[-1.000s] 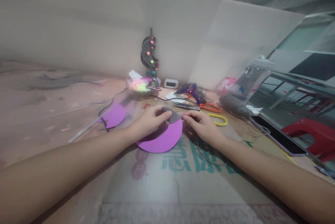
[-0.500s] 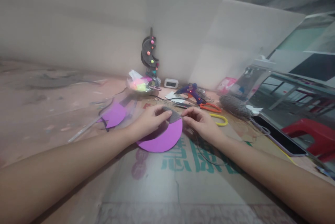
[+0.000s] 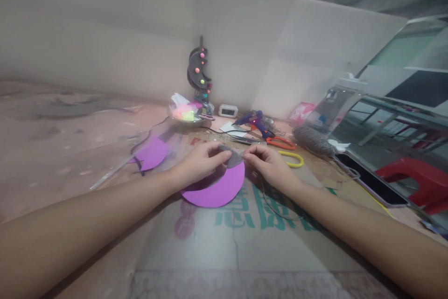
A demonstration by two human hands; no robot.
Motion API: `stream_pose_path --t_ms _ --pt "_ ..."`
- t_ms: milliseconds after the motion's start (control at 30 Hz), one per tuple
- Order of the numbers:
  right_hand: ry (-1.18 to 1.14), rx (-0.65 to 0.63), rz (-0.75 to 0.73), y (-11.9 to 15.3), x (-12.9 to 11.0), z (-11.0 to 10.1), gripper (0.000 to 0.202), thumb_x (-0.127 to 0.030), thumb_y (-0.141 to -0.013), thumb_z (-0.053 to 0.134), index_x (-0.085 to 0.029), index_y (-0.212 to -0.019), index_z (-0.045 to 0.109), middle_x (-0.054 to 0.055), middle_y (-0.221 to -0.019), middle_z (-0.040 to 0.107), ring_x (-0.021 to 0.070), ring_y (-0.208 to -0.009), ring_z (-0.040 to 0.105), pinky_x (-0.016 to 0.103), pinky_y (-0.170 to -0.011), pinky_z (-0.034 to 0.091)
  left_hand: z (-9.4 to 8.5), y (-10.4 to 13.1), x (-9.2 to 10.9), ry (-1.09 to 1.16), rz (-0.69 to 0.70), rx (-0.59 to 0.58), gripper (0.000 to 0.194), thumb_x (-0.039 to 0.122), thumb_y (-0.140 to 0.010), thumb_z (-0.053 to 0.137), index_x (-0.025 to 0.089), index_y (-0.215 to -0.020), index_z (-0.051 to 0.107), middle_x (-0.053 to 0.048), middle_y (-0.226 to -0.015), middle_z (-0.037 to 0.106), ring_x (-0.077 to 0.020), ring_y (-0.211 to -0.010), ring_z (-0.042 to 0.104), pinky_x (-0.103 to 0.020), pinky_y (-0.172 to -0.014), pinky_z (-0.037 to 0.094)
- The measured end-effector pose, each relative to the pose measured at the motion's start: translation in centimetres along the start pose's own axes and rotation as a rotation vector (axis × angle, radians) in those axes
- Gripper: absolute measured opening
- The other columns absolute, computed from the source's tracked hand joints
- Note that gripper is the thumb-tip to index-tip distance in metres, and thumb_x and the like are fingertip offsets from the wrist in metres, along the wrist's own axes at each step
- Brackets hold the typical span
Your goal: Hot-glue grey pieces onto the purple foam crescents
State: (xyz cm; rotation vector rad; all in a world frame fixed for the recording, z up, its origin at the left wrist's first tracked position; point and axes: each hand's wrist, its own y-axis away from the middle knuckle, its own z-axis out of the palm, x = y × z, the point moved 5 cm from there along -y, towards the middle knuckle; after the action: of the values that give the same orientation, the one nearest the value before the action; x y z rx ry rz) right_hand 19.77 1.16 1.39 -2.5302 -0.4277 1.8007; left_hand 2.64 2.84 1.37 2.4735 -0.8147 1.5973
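Note:
A purple crescent-shaped cutout lies over the cardboard, its upper right tip covered in grey yarn. My left hand grips the crescent, its thumb pressed on the grey-covered part and the other fingers hidden behind. Just right of that tip, my right hand pinches a strand of grey yarn between thumb and fingertips. The loose yarn trails in a curve below the right hand across the cardboard.
Purple scraps and a clear glue stick lie left. Behind are a bowl, a decorated grey crescent, a small clock and a glue gun. Rightward are scissors, a yarn ball and a phone.
The crescent has tilted slightly and its lower edge sits a little lower. My right hand has shifted slightly, still pinching the yarn by the tip.

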Motion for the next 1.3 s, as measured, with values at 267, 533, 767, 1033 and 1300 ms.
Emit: stream_pose_path --t_ms 267,533,767,1033,1300 --pt "-0.043 -0.046 0.052 0.1 0.3 0.4 0.024 -0.043 -0.083 0.059 -0.021 -0.078 0.052 -0.008 -0.048 0.047 0.0087 -0.035 0.041 0.022 -0.033 0.031 0.0 -0.1 -0.2 0.073 -0.006 0.002 0.031 0.044 -0.086 0.05 0.016 -0.075 0.056 0.002 -0.062 0.056 -0.0096 -0.053 0.05 -0.021 -0.049 0.036" --pt "0.073 -0.071 0.012 0.0 0.4 0.3 0.027 -0.044 -0.086 0.055 -0.019 -0.075 0.055 -0.006 -0.052 0.05 0.0082 -0.039 0.043 0.02 -0.037 0.032 -0.1 -0.1 -0.6 0.082 -0.012 0.034 0.032 0.046 -0.085 0.051 0.017 -0.073 0.057 0.002 -0.06 0.056 -0.0097 -0.05 0.049 -0.023 -0.05 0.037" --pt "0.165 0.014 -0.105 -0.2 -0.3 -0.5 0.032 -0.042 -0.089 0.05 -0.019 -0.108 0.062 0.0 -0.077 0.06 0.0092 -0.053 0.048 0.022 -0.047 0.039 -0.6 -0.2 -0.7 0.091 0.002 0.125 0.033 0.047 -0.086 0.051 0.017 -0.075 0.06 0.002 -0.059 0.058 -0.0103 -0.051 0.05 -0.023 -0.053 0.038" --pt "0.129 0.08 -0.168 -0.3 -0.4 -0.8 0.038 -0.036 -0.082 0.061 -0.02 -0.116 0.052 0.005 -0.104 0.06 0.0101 -0.062 0.048 0.025 -0.055 0.041 -0.7 0.2 0.0 0.088 0.046 0.162 0.029 0.043 -0.087 0.051 0.017 -0.076 0.058 0.002 -0.06 0.059 -0.0101 -0.051 0.048 -0.023 -0.053 0.037" --pt "0.46 0.032 -0.351 0.9 -2.3 0.0 0.026 -0.033 -0.089 0.053 -0.019 -0.067 0.057 0.0 -0.066 0.055 0.0136 -0.064 0.05 0.027 -0.06 0.037 -1.4 0.2 0.1 0.048 0.093 0.266 0.029 0.042 -0.087 0.052 0.016 -0.076 0.059 0.0 -0.067 0.063 -0.013 -0.06 0.055 -0.025 -0.059 0.041"
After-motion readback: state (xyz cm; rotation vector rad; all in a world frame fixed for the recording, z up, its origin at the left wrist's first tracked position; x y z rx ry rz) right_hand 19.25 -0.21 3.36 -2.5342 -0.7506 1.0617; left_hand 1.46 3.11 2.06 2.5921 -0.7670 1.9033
